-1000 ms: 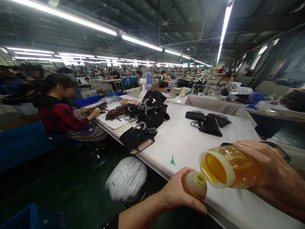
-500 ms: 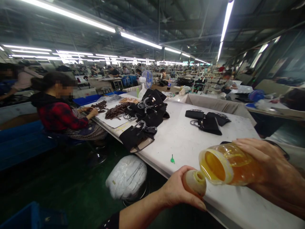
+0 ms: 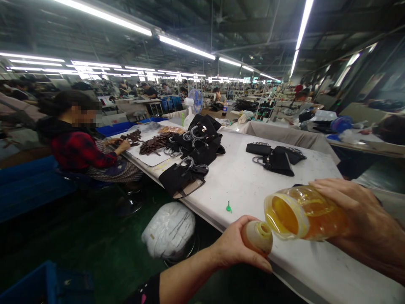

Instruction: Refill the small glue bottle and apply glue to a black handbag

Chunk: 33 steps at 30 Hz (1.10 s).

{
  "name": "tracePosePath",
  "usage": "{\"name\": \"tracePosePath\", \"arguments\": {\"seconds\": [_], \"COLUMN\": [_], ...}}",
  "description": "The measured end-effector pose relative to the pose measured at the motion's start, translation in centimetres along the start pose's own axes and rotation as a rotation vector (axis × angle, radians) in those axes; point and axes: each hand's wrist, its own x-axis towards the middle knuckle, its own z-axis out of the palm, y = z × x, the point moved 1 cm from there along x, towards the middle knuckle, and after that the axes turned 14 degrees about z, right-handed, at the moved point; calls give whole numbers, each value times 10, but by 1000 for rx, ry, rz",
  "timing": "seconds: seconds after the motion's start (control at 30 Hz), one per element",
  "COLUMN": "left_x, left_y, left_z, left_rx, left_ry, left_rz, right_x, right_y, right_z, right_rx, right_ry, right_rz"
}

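Observation:
My left hand [image 3: 236, 245] is wrapped round a small translucent bottle [image 3: 258, 237], uncapped, its open neck tipped up and to the right. My right hand [image 3: 357, 211] grips a larger clear plastic jar [image 3: 311, 213] of yellow-orange liquid from behind. That jar lies tilted on its side, its wide mouth facing left, with the rim right by the small bottle's neck. Liquid has reached the jar's lower lip; whether a stream is falling I cannot make out. A green nozzle cap [image 3: 228, 207] rests on the white table [image 3: 228, 181] beyond my left hand.
Black handbags [image 3: 205, 143] are heaped at the table's left, and several more bags [image 3: 278, 162] lie at the right. Dark brown strips [image 3: 155, 144] are piled near a seated co-worker [image 3: 79, 143]. A plastic-wrapped stool [image 3: 171, 230] stands beside the table edge; a blue crate [image 3: 47, 283] sits lower left.
Both hands keep hold of the bottle and the jar in nearly the same pose. The view has shifted slightly, and the co-worker's hands have moved a little.

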Motion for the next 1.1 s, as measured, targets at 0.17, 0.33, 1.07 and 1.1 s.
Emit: {"name": "tracePosePath", "arguments": {"seconds": [0.17, 0.33, 1.07, 1.1], "left_x": [-1, -1, 2, 3], "left_y": [3, 1, -2, -2], "left_z": [0, -1, 2, 2], "left_rx": [1, 46, 66, 70], "left_ry": [4, -25, -33, -36], "left_rz": [9, 20, 30, 32], "right_x": [-3, -3, -6, -5], "right_y": [4, 3, 6, 6], "right_z": [1, 0, -4, -4], "right_rx": [7, 8, 8, 9], "right_ry": [-30, -34, -37, -35], "right_rz": [27, 16, 36, 36]}}
